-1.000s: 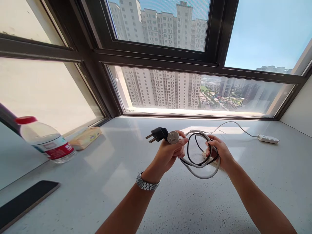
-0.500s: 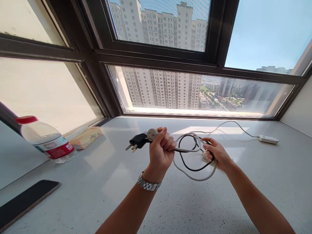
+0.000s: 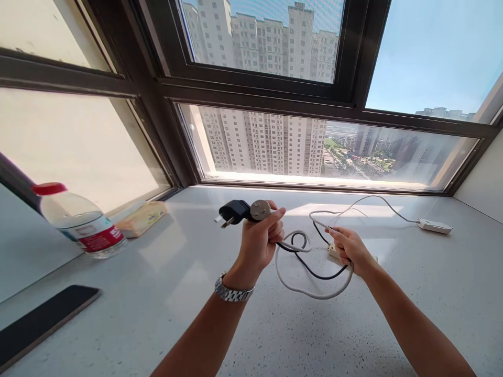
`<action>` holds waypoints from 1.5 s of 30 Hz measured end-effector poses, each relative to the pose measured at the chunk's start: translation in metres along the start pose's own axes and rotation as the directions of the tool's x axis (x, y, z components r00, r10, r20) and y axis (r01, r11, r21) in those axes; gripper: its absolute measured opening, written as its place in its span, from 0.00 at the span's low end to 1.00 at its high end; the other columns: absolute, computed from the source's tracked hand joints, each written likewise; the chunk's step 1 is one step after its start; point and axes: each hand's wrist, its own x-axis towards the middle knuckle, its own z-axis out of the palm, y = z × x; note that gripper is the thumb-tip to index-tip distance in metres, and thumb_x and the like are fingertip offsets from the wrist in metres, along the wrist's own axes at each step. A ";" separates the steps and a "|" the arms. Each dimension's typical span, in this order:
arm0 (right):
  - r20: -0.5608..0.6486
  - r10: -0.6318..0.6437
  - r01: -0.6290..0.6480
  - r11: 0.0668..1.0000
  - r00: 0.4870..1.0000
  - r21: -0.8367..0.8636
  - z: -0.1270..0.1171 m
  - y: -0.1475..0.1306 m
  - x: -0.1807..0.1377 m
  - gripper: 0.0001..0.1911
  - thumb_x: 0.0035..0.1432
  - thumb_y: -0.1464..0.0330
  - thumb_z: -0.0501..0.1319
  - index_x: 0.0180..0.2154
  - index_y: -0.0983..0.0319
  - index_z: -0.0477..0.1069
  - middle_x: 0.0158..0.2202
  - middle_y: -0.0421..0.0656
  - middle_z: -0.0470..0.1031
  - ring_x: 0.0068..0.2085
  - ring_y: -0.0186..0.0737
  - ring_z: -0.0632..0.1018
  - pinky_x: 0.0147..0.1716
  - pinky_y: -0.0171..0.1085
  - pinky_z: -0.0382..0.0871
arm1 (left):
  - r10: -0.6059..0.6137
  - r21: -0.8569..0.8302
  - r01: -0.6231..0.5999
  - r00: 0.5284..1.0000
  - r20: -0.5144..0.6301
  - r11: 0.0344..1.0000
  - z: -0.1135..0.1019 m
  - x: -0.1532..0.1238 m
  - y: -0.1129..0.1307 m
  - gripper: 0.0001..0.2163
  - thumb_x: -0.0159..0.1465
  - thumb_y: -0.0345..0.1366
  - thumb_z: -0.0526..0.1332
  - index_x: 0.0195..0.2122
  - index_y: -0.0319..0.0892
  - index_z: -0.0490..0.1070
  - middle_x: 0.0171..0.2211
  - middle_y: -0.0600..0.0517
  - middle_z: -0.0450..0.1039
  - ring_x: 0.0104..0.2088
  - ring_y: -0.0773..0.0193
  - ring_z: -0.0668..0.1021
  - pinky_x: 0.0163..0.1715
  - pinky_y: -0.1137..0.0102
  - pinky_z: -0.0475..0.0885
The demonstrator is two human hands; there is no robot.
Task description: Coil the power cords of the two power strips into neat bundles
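Note:
My left hand (image 3: 259, 238), with a metal watch on its wrist, is closed around two power plugs and their cords. The black plug (image 3: 234, 211) points its prongs to the left, and the round grey-white plug (image 3: 260, 210) turns its face toward me. My right hand (image 3: 351, 247) is closed on the white cord (image 3: 314, 296) and the black cord (image 3: 320, 276), further along. Between the hands the two cords hang in loose, crossing loops. Behind my right hand a white power strip (image 3: 334, 253) lies on the sill, partly hidden by the fingers.
A bottle with a red cap (image 3: 84, 222) stands at the left, beside a tissue pack (image 3: 143, 218). A dark phone (image 3: 43, 324) lies at the lower left. Another white block (image 3: 434, 226) with a thin cord sits on the right of the speckled sill (image 3: 298, 340), below the window.
My left hand has turned, so the plugs' faces show more and the prongs sit higher. The cord loops between the hands have loosened and shifted lower.

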 end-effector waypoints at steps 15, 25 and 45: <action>0.045 0.004 -0.003 1.000 0.999 -0.022 0.003 -0.005 -0.005 0.21 0.48 0.53 0.67 0.29 0.62 0.65 0.17 0.28 0.49 0.16 0.24 0.51 0.12 0.27 0.47 | -0.208 0.312 0.085 0.899 0.386 0.946 0.003 -0.016 -0.032 0.15 0.50 0.40 0.72 0.29 0.41 0.66 0.15 0.63 0.52 0.14 0.78 0.53 0.14 0.79 0.51; 0.038 -0.158 0.162 0.960 0.987 -0.230 0.001 0.002 -0.003 0.21 0.45 0.54 0.70 0.28 0.63 0.68 0.23 0.36 0.64 0.26 0.31 0.69 0.26 0.33 0.68 | -0.091 -0.047 0.158 0.759 0.644 0.986 -0.001 -0.026 -0.026 0.19 0.52 0.45 0.71 0.25 0.45 0.58 0.11 0.65 0.46 0.11 0.78 0.45 0.11 0.80 0.48; 0.017 -0.047 0.033 0.874 0.999 0.485 0.002 -0.018 -0.009 0.19 0.48 0.59 0.70 0.38 0.63 0.70 0.20 0.30 0.60 0.16 0.24 0.59 0.16 0.29 0.64 | -0.243 0.125 0.210 0.876 0.416 0.970 0.001 -0.014 -0.016 0.14 0.51 0.36 0.72 0.29 0.41 0.65 0.13 0.65 0.51 0.14 0.78 0.55 0.16 0.80 0.60</action>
